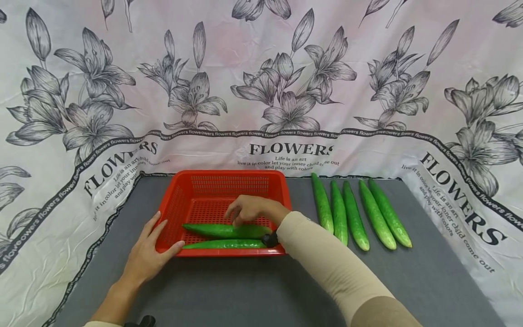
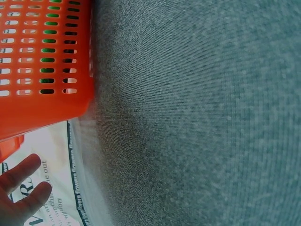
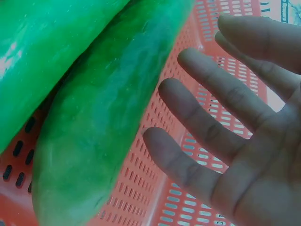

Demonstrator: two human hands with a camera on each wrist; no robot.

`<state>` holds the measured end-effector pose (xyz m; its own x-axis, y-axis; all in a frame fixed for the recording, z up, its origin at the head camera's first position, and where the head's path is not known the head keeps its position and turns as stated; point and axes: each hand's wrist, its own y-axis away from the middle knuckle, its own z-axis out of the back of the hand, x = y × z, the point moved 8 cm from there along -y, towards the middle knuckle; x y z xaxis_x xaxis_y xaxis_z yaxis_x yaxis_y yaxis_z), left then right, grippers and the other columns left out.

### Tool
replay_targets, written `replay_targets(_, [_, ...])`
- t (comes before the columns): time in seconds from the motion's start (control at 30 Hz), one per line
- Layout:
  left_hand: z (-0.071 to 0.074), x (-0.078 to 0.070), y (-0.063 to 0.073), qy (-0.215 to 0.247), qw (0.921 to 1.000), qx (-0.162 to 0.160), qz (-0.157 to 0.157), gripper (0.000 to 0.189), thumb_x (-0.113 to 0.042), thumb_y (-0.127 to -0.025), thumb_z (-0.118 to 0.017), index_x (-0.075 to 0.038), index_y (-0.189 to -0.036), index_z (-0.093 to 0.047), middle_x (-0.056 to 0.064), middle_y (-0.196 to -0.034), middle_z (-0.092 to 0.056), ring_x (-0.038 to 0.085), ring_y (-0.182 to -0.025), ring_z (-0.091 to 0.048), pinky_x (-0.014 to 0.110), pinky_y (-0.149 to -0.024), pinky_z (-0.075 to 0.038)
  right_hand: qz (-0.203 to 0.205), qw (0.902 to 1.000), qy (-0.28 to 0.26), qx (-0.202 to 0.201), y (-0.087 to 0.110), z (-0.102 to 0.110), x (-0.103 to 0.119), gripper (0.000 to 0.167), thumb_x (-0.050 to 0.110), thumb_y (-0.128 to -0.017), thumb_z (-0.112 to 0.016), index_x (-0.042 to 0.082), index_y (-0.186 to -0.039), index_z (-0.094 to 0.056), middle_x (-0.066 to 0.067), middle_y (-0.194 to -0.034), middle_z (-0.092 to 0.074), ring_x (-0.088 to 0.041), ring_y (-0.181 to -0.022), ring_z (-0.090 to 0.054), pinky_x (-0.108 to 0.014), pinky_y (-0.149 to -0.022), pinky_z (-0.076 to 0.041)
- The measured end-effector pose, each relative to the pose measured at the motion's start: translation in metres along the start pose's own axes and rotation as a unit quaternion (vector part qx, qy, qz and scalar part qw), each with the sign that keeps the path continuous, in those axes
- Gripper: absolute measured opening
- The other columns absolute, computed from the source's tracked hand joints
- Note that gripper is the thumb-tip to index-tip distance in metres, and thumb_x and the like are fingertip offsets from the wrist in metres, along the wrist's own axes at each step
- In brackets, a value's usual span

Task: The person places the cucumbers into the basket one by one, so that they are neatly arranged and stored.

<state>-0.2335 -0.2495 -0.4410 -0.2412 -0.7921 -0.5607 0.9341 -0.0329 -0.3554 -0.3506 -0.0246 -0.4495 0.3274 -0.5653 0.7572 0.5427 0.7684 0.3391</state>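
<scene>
A red plastic basket (image 1: pixel 229 252) with slotted walls sits on the grey table. Inside, one cucumber (image 1: pixel 222 230) lies crosswise beside another cucumber (image 1: pixel 224 244) along the front wall. My right hand (image 1: pixel 250 209) hovers within the basket, just behind the first cucumber. In the right wrist view its fingers (image 3: pixel 207 117) are spread and loosely bent, apart from both cucumbers, and hold nothing. At the basket's front left corner, my left hand (image 1: pixel 149 252) rests with thumb and fairly straight fingers against the rim. Two of those fingers (image 2: pixel 21 174) show in the left wrist view.
Several cucumbers (image 1: pixel 355 215) lie side by side on the grey table (image 1: pixel 229 290), right of the basket. Behind the table hangs a white cloth (image 1: pixel 229 113) printed with flowers and lettering. A dark strap-like piece (image 1: pixel 269 239) is at the right wrist.
</scene>
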Motion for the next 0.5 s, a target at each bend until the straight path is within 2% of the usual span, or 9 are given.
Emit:
replay_targets(0.33, [-0.001,0.000,0.000,0.001,1.0000,0.001,0.001,0.074,-0.042,-0.082,-0.075,0.002,-0.136,-0.051,0.011,-0.153,-0.029,0.041,-0.125,-0.039,0.063,-0.087,-0.037,-0.001,1.0000,-0.005,-0.006,0.012,0.007,0.010,0.037,0.004,-0.088,-0.068,0.003,-0.125,-0.065,-0.014,-0.119,-0.064,-0.013,-0.095,-0.063,-0.036,-0.084,-0.050])
replay_targets(0.5, [-0.001,0.000,0.000,0.001,1.0000,0.002,0.002,0.074,-0.042,-0.082,-0.075,0.002,-0.136,-0.051,0.011,-0.152,-0.029,0.041,-0.125,-0.039,0.063,-0.088,-0.037,0.003,0.9999,-0.009,-0.009,0.020,0.013,0.018,0.034,0.006,-0.089,-0.068,0.009,-0.123,-0.066,-0.012,-0.117,-0.066,-0.013,-0.094,-0.064,-0.042,-0.088,-0.049])
